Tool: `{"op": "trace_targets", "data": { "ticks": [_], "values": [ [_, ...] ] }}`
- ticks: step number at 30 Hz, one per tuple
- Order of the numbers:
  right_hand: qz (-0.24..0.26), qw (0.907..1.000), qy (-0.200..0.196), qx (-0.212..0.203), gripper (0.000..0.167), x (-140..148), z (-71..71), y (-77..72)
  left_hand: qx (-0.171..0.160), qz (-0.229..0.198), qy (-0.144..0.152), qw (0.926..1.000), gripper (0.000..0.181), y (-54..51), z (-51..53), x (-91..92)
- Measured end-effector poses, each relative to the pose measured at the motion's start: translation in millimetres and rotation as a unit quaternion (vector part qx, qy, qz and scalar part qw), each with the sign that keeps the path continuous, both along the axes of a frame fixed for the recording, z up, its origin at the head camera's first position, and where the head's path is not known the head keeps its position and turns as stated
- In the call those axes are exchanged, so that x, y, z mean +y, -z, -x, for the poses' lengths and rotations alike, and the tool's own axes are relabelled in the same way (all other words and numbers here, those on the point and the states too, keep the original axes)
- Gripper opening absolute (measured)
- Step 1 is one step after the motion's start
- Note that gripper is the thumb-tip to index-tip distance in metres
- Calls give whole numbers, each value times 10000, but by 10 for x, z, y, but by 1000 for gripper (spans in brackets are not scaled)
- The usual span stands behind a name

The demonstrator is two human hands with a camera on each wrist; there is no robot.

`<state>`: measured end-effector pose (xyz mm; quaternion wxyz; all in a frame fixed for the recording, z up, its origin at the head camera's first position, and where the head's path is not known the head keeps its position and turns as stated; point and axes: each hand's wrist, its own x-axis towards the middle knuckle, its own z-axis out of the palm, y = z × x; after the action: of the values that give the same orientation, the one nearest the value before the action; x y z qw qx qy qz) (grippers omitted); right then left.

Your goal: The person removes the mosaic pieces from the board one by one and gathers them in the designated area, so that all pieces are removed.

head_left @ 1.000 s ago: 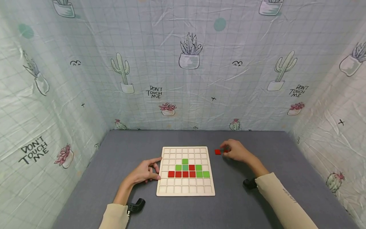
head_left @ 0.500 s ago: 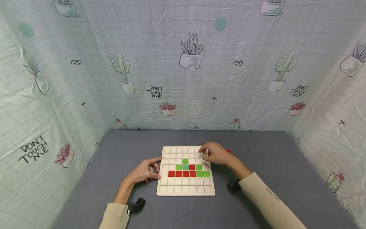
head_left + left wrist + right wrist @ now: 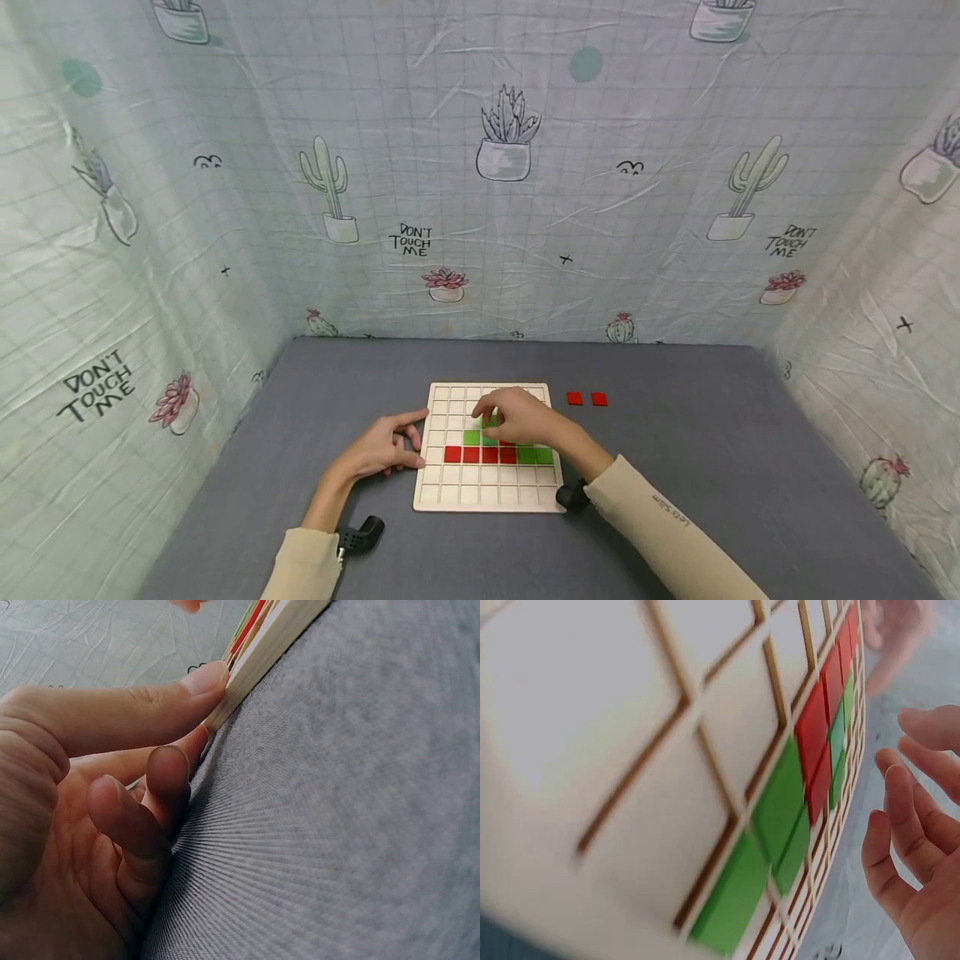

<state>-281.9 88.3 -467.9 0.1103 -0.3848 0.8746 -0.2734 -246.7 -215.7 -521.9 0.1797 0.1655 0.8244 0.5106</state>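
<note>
L hand (image 3: 382, 446) on brd (image 3: 470, 497) L edge, R hand (image 3: 517, 414) abv tiles (image 3: 489, 455) mid-brd

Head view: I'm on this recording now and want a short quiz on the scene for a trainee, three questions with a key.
1. How many red tiles lie off the board, on the grey table?
2. True or false: the left hand touches the board's edge.
3. Where is the right hand?
a) flat on the table
b) over the board
c) out of the head view

Key: 1. two; 2. true; 3. b
</note>
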Motion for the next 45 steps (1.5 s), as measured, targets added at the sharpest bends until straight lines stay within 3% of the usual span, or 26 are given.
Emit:
{"op": "trace_targets", "data": {
  "ticks": [14,21,45],
  "values": [
    [-450,9985,-277,155,27,-385,-154,51,27,-15,52,10000,88,-32,0,28],
    [-539,9984,-183,-17,31,-449,-192,56,24,5,48,10000,86,-29,0,27],
    [-767,9966,-59,309,22,-512,-204,119,58,29,47,10000,86,-3,-4,-1]
  ]
}}
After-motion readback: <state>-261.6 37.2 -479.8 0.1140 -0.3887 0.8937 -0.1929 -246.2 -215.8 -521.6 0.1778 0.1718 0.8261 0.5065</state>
